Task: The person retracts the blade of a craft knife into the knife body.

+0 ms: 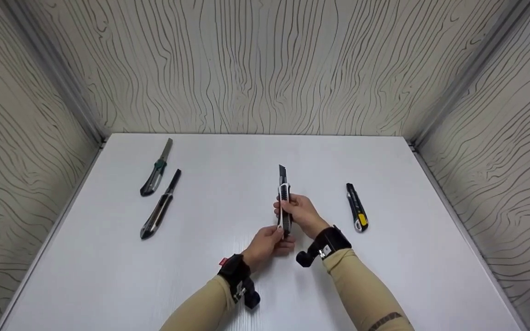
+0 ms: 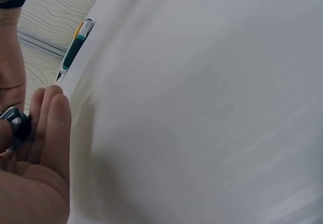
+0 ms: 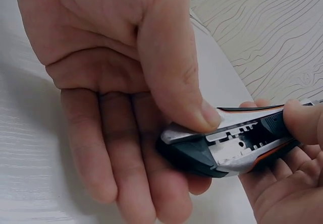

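A silver-and-black snap-off utility knife is held off the white table between both hands, its blade extended and directed toward the back wall. My right hand grips the middle of the handle, thumb lying over the slider area. At the tail end, my left hand pinches the knife between thumb and fingers. Close up in the right wrist view, the left thumb presses on the dark end of the knife, with the fingers below it. The left wrist view catches only the knife's tail.
A black utility knife with a yellow part lies right of the hands. Two more lie at the left: one green and dark, one silver and black. The white table meets wood-patterned walls on three sides.
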Available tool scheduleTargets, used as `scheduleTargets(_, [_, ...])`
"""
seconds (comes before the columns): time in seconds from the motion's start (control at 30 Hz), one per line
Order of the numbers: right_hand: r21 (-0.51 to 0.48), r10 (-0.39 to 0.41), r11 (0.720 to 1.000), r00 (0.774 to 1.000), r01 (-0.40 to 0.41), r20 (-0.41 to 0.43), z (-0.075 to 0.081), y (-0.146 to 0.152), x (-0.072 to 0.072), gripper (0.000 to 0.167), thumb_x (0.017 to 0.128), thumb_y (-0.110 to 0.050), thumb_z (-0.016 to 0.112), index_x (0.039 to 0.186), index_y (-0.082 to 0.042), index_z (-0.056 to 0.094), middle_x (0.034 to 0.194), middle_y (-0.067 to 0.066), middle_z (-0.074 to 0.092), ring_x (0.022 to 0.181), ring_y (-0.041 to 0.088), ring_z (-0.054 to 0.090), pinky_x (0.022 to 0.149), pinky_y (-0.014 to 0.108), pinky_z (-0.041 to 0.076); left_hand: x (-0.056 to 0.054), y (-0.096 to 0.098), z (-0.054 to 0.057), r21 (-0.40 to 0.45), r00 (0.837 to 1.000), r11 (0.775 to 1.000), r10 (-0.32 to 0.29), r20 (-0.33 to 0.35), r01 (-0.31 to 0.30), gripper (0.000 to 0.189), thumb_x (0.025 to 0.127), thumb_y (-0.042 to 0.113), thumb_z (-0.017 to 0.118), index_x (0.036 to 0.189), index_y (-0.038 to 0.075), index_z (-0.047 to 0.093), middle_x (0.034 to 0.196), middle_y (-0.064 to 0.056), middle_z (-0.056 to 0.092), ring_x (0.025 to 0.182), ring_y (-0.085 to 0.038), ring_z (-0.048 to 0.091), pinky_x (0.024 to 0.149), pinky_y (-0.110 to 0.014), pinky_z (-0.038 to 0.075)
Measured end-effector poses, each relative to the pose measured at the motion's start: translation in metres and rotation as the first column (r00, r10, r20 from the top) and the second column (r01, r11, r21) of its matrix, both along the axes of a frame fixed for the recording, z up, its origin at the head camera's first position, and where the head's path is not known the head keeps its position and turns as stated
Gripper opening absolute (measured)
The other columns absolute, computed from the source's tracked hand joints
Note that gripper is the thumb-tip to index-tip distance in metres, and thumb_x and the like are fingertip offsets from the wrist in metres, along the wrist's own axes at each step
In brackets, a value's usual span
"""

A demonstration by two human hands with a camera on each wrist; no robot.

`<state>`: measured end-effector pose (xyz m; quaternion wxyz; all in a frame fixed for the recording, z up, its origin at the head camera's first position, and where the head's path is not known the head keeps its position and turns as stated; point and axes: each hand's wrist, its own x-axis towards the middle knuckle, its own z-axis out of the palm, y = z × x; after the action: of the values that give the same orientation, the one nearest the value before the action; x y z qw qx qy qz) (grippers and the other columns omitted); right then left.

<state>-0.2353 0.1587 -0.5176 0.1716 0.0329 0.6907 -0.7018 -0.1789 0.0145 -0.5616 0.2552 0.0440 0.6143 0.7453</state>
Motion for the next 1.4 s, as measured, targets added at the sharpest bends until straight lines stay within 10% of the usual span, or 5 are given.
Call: scheduleTargets(1.4, [0.053, 0.042, 0.998, 0.999, -0.040, -0.029, -0.0023, -0.0010, 0.0008, 0.038, 0.099, -0.002, 0.049, 0.134, 0.012, 0.044, 0.126, 0.028, 0.060, 0.097, 0.013, 0.067, 0.088, 0.025, 0.054, 0.0020, 0.0036, -0.0042, 0.004, 0.999, 0.999, 0.037, 0.007, -0.037, 0.035, 0.105, 0.014, 0.037, 0.119, -0.015, 0.050, 0.104, -0.024, 0.069, 0.092, -0.027, 0.072, 0.085, -0.041, 0.059])
